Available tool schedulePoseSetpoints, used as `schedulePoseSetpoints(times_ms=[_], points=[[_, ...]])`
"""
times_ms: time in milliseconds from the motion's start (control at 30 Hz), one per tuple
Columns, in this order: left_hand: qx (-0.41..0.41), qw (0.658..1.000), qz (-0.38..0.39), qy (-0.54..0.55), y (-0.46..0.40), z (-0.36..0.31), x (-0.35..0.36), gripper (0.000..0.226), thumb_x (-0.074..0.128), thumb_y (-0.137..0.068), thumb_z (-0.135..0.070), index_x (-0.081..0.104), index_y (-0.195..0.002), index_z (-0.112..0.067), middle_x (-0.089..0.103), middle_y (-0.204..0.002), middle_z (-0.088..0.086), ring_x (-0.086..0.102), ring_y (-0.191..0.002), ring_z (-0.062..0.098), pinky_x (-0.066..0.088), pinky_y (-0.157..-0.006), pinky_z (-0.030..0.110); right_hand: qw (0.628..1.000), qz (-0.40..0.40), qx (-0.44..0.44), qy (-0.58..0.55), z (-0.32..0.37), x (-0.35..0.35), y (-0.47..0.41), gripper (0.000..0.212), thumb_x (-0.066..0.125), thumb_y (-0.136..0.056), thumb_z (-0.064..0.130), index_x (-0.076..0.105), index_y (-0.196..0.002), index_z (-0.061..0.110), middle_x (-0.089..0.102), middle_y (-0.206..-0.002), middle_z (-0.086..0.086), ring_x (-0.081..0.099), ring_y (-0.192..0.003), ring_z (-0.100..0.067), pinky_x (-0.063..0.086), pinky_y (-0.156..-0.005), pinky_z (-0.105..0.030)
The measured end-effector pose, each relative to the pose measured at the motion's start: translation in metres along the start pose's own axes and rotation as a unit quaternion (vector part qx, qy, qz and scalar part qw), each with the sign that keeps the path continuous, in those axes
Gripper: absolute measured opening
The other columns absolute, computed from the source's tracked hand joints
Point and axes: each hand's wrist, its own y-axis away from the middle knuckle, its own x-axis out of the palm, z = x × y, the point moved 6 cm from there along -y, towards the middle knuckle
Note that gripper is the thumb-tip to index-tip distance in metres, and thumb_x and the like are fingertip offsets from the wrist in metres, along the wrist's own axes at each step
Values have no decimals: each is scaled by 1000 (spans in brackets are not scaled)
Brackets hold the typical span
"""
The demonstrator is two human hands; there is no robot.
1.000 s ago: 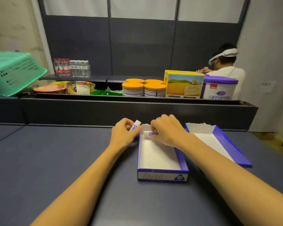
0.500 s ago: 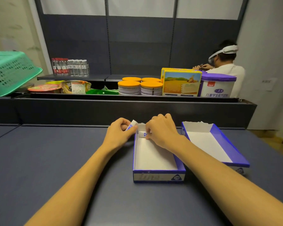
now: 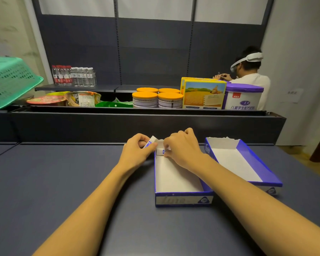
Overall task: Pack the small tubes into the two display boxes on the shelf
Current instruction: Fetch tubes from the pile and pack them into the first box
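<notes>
A small white tube (image 3: 150, 143) with blue print is pinched in the curled fingers of the left hand (image 3: 138, 151), just outside the far left corner of the near box (image 3: 183, 199). A second tube (image 3: 160, 151), also white with a blue mark, is laid across the far end of that box and is held down by the right hand (image 3: 182, 147), whose fingers are curled over it. The near box is a shallow rectangular cardboard tray, white inside and blue outside, with a printed near wall. The second box (image 3: 262, 167), of the same make, is set just to its right, angled away, with a torn far edge; only its white floor is seen. Both boxes are carried on a smooth, matt dark blue shelf (image 3: 63, 182).

Behind a dark raised ledge, round tins (image 3: 157, 98) with orange lids, a yellow carton (image 3: 204, 95), a white tub (image 3: 243, 98) with a purple lid, foil-lidded bowls (image 3: 63, 98) and shrink-wrapped bottles (image 3: 73, 75) are seen. A green perforated plastic basket (image 3: 9, 80) is tilted at far left. A person (image 3: 251, 74) wearing a white headset is seen at far right.
</notes>
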Motion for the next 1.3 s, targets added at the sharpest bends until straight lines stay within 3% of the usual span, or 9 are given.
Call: schedulePoseSetpoints(times_ms=[233, 400, 567, 767, 933, 1100, 1300], points=[[-5, 1000, -12, -8, 3, -5, -7, 23, 70, -83, -32, 61, -96, -15, 66, -89, -6, 63, -80, 8, 45, -61, 14, 996, -39, 44, -73, -18, -24, 7, 19, 60, -92, 33, 67, -106, 23, 68, -100, 2, 57, -95, -16, 31, -89, -30], [32, 998, -45, -24, 8, -24, -16, 25, 73, -80, -32, 62, -97, -18, 63, -90, -7, 61, -80, 7, 43, -60, 12, 988, -72, 121, -60, -52, -38, 26, 19, 55, -95, 27, 68, -107, 20, 69, -102, -1, 58, -95, -16, 37, -88, -31], [76, 995, -23, -60, 11, -43, -12, 23, 76, -77, -30, 65, -95, -20, 65, -89, -7, 62, -76, 6, 44, -61, 9, 974, -89, 184, -99, -75, -42, 40, 20, 55, -95, 27, 67, -109, 19, 68, -104, -2, 58, -96, -17, 38, -87, -29], [129, 986, 11, -102, 13, -63, 2, 24, 75, -78, -23, 67, -99, -18, 67, -96, -3, 63, -84, 11, 51, -77, 22, 965, -99, 209, -127, -78, -40, 44, 19, 55, -94, 29, 66, -107, 19, 68, -103, -2, 58, -95, -16, 38, -85, -28], [183, 951, 72, -241, 14, -79, 22, 23, 73, -80, -23, 68, -102, -15, 65, -102, 0, 57, -85, 10, 47, -76, 19, 969, -72, 202, -122, -68, -33, 42, 18, 55, -94, 31, 66, -105, 21, 67, -102, -1, 57, -94, -15, 39, -86, -29], [161, 907, 156, -356, 15, -74, 38, 23, 69, -84, -27, 65, -105, -18, 64, -107, 2, 58, -90, 15, 50, -80, 26, 972, -47, 201, -115, -62, -24, 40, 17, 57, -93, 33, 65, -103, 22, 66, -99, 0, 57, -91, -15, 40, -86, -29], [156, 864, 130, -461, 15, -72, 40, 15, 63, -88, -32, 66, -98, -22, 66, -103, -3, 52, -93, 15, 27, -89, 32, 973, -22, 202, -111, -62, -15, 39, 18, 58, -92, 36, 65, -102, 23, 67, -99, 1, 57, -89, -15, 40, -84, -28]])
